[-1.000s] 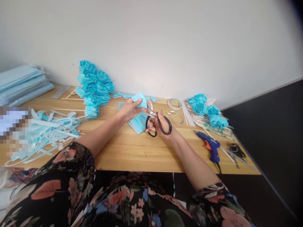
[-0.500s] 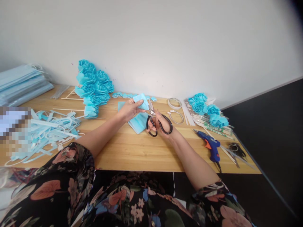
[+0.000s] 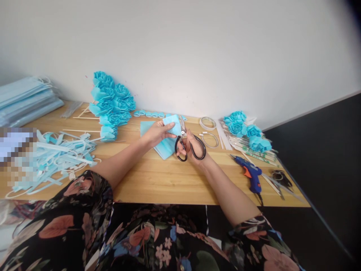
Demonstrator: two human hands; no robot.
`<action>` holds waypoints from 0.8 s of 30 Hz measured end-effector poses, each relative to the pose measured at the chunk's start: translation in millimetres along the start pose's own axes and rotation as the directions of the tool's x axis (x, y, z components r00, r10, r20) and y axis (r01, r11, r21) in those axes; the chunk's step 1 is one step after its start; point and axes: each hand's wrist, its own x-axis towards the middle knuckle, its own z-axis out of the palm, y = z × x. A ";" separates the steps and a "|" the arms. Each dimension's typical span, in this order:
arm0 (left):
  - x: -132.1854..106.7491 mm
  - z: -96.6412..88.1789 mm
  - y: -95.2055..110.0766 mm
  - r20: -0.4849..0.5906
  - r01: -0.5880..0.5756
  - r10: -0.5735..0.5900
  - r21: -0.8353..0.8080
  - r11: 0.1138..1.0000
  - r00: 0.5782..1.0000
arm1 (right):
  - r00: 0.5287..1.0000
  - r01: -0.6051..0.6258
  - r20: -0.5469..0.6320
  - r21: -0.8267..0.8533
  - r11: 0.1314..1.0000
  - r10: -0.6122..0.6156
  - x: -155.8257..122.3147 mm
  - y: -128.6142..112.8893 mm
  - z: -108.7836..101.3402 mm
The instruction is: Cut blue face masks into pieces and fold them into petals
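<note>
My left hand (image 3: 156,133) pinches a folded light-blue mask piece (image 3: 173,124) and holds it up above the wooden table (image 3: 158,180). My right hand (image 3: 194,147) grips black-handled scissors (image 3: 188,145), whose metal blades point up and meet the right edge of the blue piece. Under both hands lies a small stack of blue mask pieces (image 3: 165,146).
Blue fabric roses (image 3: 111,103) on sticks stand at the back left, more roses (image 3: 248,131) at the right. A heap of cut blue strips (image 3: 53,154) and stacked masks (image 3: 25,99) lie left. Tape rolls (image 3: 208,123), a blue glue gun (image 3: 251,175) and another pair of scissors (image 3: 280,178) lie right.
The blue piece in my left hand has shifted slightly right, closer into the scissor blades. The scissor handles have drawn a little nearer together.
</note>
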 end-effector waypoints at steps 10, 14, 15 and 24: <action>-0.9 1.4 2.9 -0.004 0.016 -0.016 -0.011 1.000 1.000 | 0.997 0.065 -0.030 0.023 0.998 -0.064 -1.0 1.2 1.8; -0.2 -0.2 2.0 0.006 0.007 -0.007 -0.002 1.000 1.000 | 0.997 0.072 -0.041 0.019 0.997 -0.071 -1.2 1.1 2.4; 0.0 -0.6 1.7 0.007 0.004 -0.004 -0.002 1.000 1.000 | 0.996 0.077 -0.037 0.021 0.997 -0.076 -1.2 1.1 2.5; 0.1 -0.9 0.8 0.016 -0.014 0.014 -0.005 1.000 1.000 | 0.996 0.081 -0.042 0.011 0.997 -0.081 0.6 4.0 1.4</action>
